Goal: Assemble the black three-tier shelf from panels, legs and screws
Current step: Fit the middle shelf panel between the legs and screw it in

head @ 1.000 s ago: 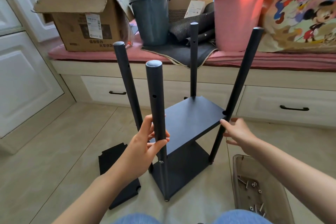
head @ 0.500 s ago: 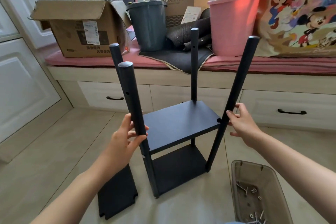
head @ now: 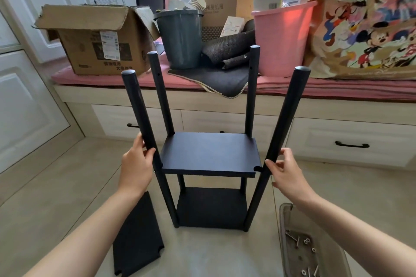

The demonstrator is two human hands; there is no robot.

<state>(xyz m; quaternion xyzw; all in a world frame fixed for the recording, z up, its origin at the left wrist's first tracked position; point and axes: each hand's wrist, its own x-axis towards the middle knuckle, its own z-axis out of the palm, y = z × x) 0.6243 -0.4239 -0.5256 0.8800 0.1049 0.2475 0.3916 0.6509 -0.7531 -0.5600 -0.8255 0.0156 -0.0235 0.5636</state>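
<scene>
Shelf [head: 209, 153] stood upright on floor, two panels fitted (top tier missing). Left hand [head: 135, 168] gripped front-left leg [head: 144, 128]; right hand [head: 286, 173] pinched front-right leg [head: 283, 128]. Spare panel [head: 137, 236] lay left, screw tray [head: 304, 245] right.

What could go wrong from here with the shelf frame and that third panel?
1. The front right leg leans outward, and the middle panel shows an open notch at that corner; the panel may slip or sag there.
2. The loose panel lies on the floor beside the left arm; a knee could land on it.
3. The screw tray sits under the right arm; the elbow might tip it.

Left hand grips the front left leg; right hand holds the right one.
</scene>
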